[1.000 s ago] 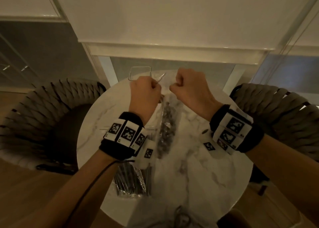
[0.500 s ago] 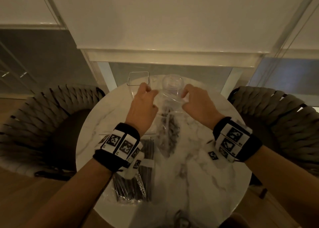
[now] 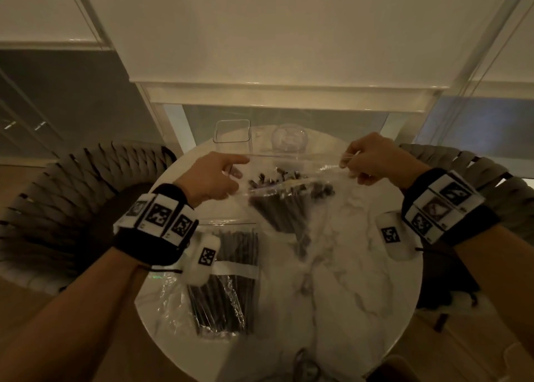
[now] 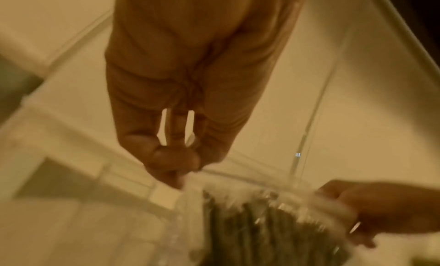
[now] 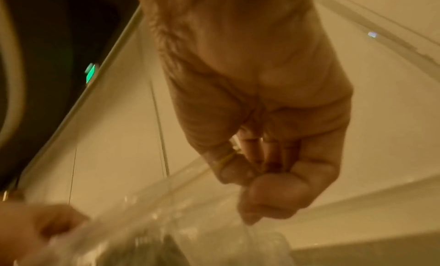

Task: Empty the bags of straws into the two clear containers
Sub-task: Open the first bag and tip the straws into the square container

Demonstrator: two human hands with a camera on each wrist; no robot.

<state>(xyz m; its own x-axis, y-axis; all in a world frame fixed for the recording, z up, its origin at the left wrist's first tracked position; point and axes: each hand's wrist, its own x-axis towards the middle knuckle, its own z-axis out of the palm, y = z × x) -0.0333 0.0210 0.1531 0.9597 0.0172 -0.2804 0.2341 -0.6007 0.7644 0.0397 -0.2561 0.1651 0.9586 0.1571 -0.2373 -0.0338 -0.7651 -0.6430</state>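
A clear plastic bag of dark straws (image 3: 284,208) hangs above the round marble table (image 3: 361,266), its mouth stretched wide. My left hand (image 3: 228,173) pinches the left edge of the bag's mouth, and my right hand (image 3: 357,163) pinches the right edge. The straw tips (image 4: 262,223) show inside the open mouth in the left wrist view. In the right wrist view the thumb and fingertips (image 5: 262,178) clamp the thin plastic film (image 5: 166,204). A square clear container (image 3: 232,135) and a round clear container (image 3: 289,137) stand at the table's far edge, just beyond the bag.
A second bag of dark straws (image 3: 228,283) lies flat on the table under my left wrist. Woven chairs stand at the left (image 3: 72,196) and the right (image 3: 474,179) of the table. A dark object (image 3: 306,367) lies at the near table edge.
My hands have moved apart sideways and pulled the bag's mouth wide open. The straw tips now show, and both containers behind the bag are uncovered.
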